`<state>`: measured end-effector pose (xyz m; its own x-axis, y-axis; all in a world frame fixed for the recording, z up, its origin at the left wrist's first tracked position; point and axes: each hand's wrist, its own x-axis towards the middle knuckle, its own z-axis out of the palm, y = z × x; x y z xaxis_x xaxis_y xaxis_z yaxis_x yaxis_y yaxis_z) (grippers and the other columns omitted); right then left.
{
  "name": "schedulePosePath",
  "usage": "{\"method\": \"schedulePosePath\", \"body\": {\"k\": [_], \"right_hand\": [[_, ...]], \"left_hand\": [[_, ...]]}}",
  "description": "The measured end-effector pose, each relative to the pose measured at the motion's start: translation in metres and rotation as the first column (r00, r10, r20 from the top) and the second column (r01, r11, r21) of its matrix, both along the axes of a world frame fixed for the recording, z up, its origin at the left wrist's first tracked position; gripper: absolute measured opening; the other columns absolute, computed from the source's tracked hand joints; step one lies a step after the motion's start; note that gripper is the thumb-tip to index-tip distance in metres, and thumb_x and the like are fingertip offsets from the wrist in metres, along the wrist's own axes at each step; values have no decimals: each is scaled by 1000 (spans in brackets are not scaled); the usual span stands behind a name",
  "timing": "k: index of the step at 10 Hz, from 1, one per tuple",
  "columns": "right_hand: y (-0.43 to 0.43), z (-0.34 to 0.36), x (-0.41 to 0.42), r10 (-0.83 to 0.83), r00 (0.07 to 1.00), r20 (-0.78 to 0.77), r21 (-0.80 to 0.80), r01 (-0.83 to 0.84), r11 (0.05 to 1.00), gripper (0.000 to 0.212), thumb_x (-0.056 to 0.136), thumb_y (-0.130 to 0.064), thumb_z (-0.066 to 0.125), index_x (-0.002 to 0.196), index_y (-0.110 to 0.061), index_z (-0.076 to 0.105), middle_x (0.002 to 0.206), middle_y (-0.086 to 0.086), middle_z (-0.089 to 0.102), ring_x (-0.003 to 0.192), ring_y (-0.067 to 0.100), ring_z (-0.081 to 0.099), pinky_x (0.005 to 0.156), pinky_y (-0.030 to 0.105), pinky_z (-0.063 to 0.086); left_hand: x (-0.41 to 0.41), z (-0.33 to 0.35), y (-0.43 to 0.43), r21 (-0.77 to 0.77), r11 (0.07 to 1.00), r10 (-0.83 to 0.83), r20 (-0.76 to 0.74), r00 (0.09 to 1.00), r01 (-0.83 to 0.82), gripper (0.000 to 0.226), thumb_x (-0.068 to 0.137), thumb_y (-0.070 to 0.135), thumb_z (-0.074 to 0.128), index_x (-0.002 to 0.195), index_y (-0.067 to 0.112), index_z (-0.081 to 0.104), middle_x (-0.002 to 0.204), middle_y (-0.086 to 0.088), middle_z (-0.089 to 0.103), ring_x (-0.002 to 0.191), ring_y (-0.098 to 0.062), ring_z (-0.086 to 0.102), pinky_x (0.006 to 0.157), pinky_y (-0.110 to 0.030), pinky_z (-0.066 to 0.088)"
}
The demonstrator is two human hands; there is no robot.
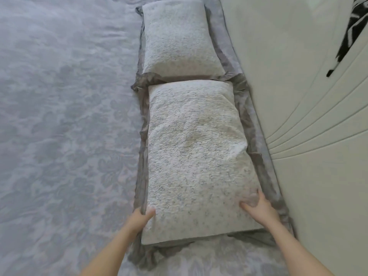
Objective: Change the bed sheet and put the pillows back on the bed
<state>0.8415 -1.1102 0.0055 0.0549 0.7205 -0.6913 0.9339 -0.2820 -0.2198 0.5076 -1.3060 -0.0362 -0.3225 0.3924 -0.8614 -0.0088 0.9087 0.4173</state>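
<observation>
Sheet [59, 116]: grey floral, spread flat over the bed on the left, looks done. Step in hand is the last one, I think: seating the pillows.

Left hand [141, 217] grips the near-left corner of the near pillow [191, 152], thumb on top. The other fingers are hidden under the grey border, so I can't tell how they lie. The pillow lies flat on the sheet, lengthwise along the headboard. Its top is dented mid-right and the border is bunched at the near end.

Far pillow [177, 36] is beyond it, end to end, borders overlapping, and looks placed.

Right hand [259, 207] lies flat on the near-right corner, fingers fairly straight, thumb spread, pressing rather than gripping. It's slightly blurred.

Next move, my read: a small nudge to square the near pillow against the far one, then smooth the dent and flatten the crumpled border. Needs light force only.

Headboard [298, 96], pale and padded, runs just beside the right border, so there's little room for that hand on that side. Black-and-white patterned thing [354, 26] at top right is well clear and I can't identify it.
</observation>
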Motion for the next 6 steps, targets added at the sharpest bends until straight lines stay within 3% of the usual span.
{"method": "schedulePosePath", "body": {"k": [1, 2, 3, 4, 5, 6], "right_hand": [[7, -23, 16, -86, 994, -69, 12, 87, 996, 114, 47, -71, 77, 142, -23, 34, 133, 5, 56, 119, 28, 54, 100, 42, 42], [10, -26, 26, -79, 996, -36, 53, 81, 995, 90, 42, -73, 75, 114, -22, 56, 107, -2, 68, 101, 25, 63, 89, 40, 49], [5, -13, 34, -66, 992, -110, 106, 78, 991, 76, 42, -65, 70, 102, -19, 62, 93, -4, 70, 86, 20, 67, 79, 41, 54], [-9, -7, 39, -36, 998, -49, 44, 38, 998, 62, 57, -53, 73, 108, -19, 58, 101, 0, 69, 90, 20, 66, 83, 40, 53], [-29, 1, 21, 169, 916, 363, 73, -209, 975, 40, 88, -32, 57, 126, -22, 49, 120, 6, 61, 111, 25, 57, 94, 36, 40], [-39, 4, -8, 279, 868, 411, 438, -457, 774, 56, 79, -20, 68, 133, -23, 53, 117, 16, 59, 103, 35, 56, 87, 44, 38]], "left_hand": [[13, -11, -3, 14, 982, 188, 65, 980, -189, 73, 73, 55, 65, 116, -3, 61, 115, -13, 64, 104, -31, 62, 90, -42, 51], [18, 6, 3, 53, 965, 253, 72, 965, -257, 46, 82, 39, 70, 103, -2, 67, 96, -16, 71, 85, -29, 69, 73, -40, 57], [2, 29, -5, 105, 980, 164, 65, 984, -170, 24, 88, 28, 66, 93, 5, 69, 86, -9, 74, 78, -24, 71, 62, -29, 54], [-14, 28, -25, -25, 998, -64, 29, 998, 65, 29, 81, 40, 69, 82, 12, 66, 82, 1, 71, 76, -16, 68, 61, -22, 47], [1, 6, -38, -278, 853, -492, -151, 857, 441, 34, 75, 45, 59, 92, 16, 57, 87, 0, 62, 86, -20, 60, 63, -22, 45], [17, 7, -26, -231, 858, -505, -539, 674, 458, 49, 90, 38, 52, 135, 19, 42, 127, -10, 51, 118, -29, 48, 92, -36, 44]]}}
